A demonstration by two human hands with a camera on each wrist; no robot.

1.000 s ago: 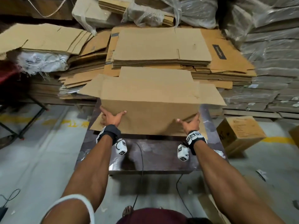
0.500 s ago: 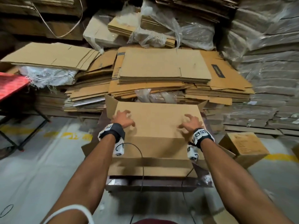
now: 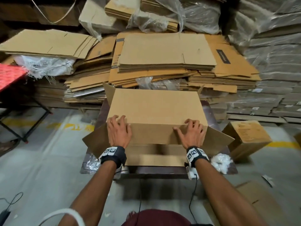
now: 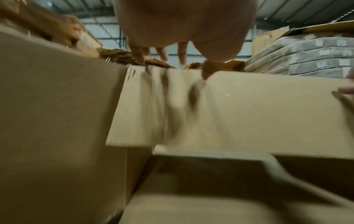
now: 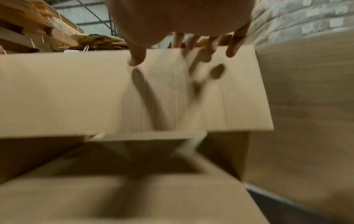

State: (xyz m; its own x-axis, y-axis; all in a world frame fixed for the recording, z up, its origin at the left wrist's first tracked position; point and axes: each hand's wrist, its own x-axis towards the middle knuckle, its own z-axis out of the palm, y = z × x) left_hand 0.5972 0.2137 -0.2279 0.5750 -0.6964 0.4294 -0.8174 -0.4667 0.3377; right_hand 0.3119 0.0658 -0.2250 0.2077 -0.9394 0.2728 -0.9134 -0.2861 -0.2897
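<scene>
Head view first, the newcomer is asking: where is the carton [image 3: 154, 105] sitting?

The packer is answering: It is lying on its side on the dark table [image 3: 162, 172], in front of the flat carton stacks [image 3: 166, 51]. Its long axis is running left to right across the table, and its open end is facing the person.

Newcomer: And going left to right?

Packer: The left side flap [image 3: 94, 142] is splaying outward. Next, the left hand [image 3: 119, 132] is pressing on the upper flap [image 3: 153, 134], with its fingers spread apart and lightly bent, tips at the crease, clamping nothing. The right hand [image 3: 190, 134] is doing the same near the other end. Past it, the right side flap [image 3: 219, 139] is splaying out too. The lower flap [image 3: 154, 158] is showing blurred, nearest the person.

Newcomer: Are the wrist views agreeing?

Packer: Yes. The left fingers [image 4: 140, 56] are touching the flap's far edge, set apart, and the right fingertips [image 5: 232, 50] likewise.

Newcomer: So how is this fold going to come out well?

Packer: I am judging that the side flaps should be going in first, or the long flap will be shutting them outside. Both palms should be pushing evenly, with the fingertips pinning the crease so the fold is running straight. The carton may be sliding away on that smooth top, so the push should be going downward, not forward.
</scene>
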